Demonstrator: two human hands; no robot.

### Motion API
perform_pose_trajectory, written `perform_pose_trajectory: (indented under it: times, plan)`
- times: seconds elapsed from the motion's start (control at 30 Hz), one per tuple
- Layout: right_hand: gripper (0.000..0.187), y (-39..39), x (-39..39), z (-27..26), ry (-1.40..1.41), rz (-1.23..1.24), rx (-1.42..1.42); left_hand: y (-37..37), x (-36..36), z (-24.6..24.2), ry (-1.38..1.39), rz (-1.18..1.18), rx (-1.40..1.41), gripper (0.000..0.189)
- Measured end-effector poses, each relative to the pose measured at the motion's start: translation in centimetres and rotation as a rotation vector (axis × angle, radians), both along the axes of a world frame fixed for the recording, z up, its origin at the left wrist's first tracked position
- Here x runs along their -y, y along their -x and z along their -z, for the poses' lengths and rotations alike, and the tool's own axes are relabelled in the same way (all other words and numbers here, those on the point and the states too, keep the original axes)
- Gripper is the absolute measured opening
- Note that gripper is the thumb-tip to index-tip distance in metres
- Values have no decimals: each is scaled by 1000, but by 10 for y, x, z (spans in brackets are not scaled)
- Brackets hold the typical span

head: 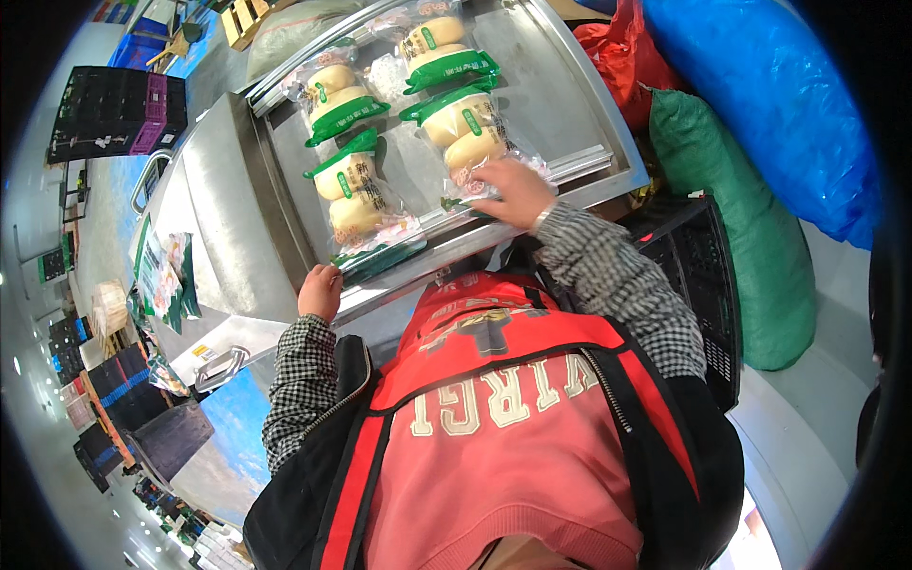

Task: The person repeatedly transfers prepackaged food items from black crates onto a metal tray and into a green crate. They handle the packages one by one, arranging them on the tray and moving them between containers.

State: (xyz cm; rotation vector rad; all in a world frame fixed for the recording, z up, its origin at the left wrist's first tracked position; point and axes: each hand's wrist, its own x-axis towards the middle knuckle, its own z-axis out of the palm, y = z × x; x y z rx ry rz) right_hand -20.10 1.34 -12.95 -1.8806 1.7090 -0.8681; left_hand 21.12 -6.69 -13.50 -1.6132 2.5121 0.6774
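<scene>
My right hand [514, 194] lies over the clear open end of a bag of lotus root [470, 139], thumb and fingers apart on its film. At the left front corner of the steel chamber [524, 128], my left hand [320, 292] curls its fingers at the rim; whether it pinches a bag edge there is unclear. Another bag of lotus root [349, 189] is near it, its clear end towards me over the front bar. Behind these lie two more bags, one left [335, 100] and one right [434, 50], green ends facing me.
Left of the chamber curves a steel housing [221, 206] with printed packaging [164, 278] hanging over its side. Black crates [107, 114] stand farther left. On my right are a black crate [691, 263], a green sack [734, 214], a blue bag [776, 92] and a red bag [620, 57].
</scene>
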Motion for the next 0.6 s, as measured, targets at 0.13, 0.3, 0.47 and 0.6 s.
perform_pose_trajectory:
  times: [0.13,0.3,0.47,0.6]
  plan:
    - [44,-35,43,14,-579,-425,-112,-2,-3,1,-4,52,-14,10]
    - [50,-43,66,9,-648,-508,-108,-3,-3,4,-4,57,10,8]
    - [48,-65,66,10,-626,-473,128,-1,-5,0,-25,66,-40,10]
    - [25,-1,66,10,-290,31,846,3,-2,-7,183,-17,-14,17]
